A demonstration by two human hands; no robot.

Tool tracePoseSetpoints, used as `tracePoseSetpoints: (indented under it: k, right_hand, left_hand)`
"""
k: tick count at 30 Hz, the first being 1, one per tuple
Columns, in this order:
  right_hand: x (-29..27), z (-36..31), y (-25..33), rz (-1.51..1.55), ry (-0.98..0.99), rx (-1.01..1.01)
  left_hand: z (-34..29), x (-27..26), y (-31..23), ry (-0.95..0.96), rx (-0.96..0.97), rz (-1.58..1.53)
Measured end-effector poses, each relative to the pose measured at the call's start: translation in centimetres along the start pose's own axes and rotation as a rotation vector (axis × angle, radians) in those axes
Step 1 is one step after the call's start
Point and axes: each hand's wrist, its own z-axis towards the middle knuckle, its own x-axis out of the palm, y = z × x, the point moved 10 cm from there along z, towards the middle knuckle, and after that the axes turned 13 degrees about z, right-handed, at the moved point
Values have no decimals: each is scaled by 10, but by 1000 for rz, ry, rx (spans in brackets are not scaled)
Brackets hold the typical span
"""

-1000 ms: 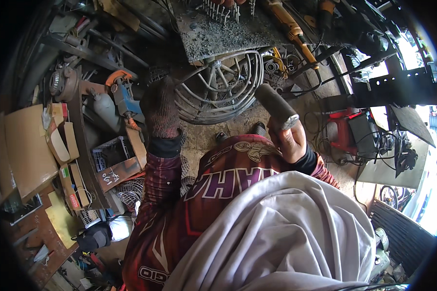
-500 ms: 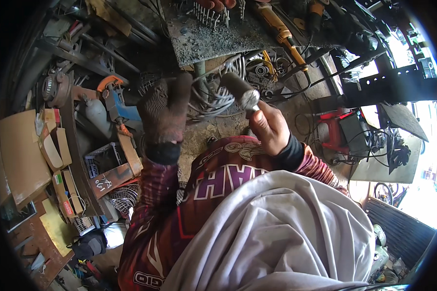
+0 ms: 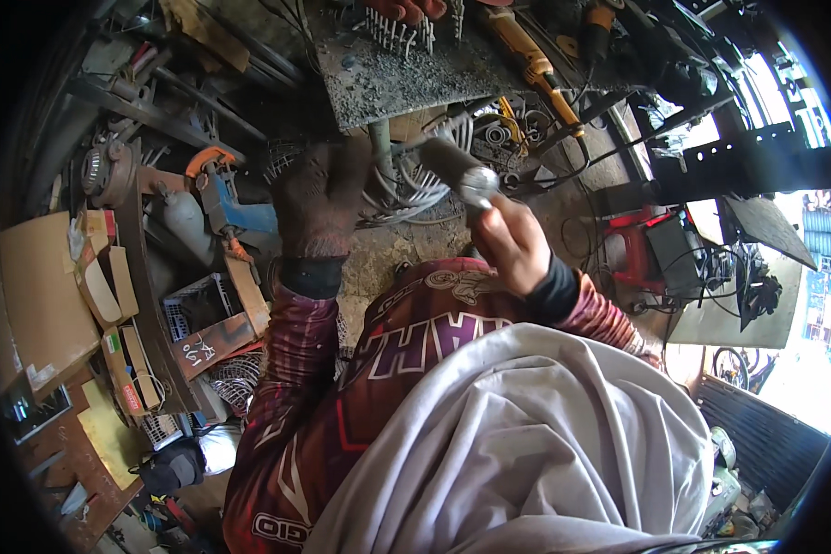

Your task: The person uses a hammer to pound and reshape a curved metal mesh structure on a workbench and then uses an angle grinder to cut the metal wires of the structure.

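In front of my chest, my right hand (image 3: 517, 242), bare, is closed on a dark cylindrical tool (image 3: 451, 162) with a bright, rounded metal end. A thin silver part runs from that end into my fingers, and the kind of tool is not clear. To the left, at about the same height, my left hand (image 3: 321, 198) is raised in a dark work glove. Its fingers point away from me and are blurred, so I cannot see whether they hold anything. The two hands are apart. Beyond them stands a metal work table (image 3: 415, 96) strewn with dark grit.
On the table are red glove-like fingers (image 3: 399, 9) beside several metal pins, and a yellow power tool (image 3: 531, 63). Coiled grey cable (image 3: 425, 198) lies beneath. A blue clamp-like tool (image 3: 240, 214), grey bottle (image 3: 186, 222) and cardboard (image 3: 42, 295) are left; a red stool (image 3: 630, 254) is right.
My left gloved hand has turned and shifted slightly, its fingers now darker and more blurred. My right hand keeps its hold, with the tool's bright end tilted a little to the right.
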Motion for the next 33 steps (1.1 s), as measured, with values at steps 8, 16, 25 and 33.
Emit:
tracePoseSetpoints:
  k: [8,16,25,33]
  right_hand:
    - [-12,-25,62,146,-93,-408]
    - [-5,-22,22,32,-36,-146]
    - [-11,11,19,-199,-27,-13]
    - [-12,-28,74,12,-33,-572]
  left_hand:
    - [11,-4,-22,32,6,230]
    - [14,-12,-24,-81,67,287]
    - [23,-7,-39,-68,67,252]
    - [24,-7,-51,-114,196,269]
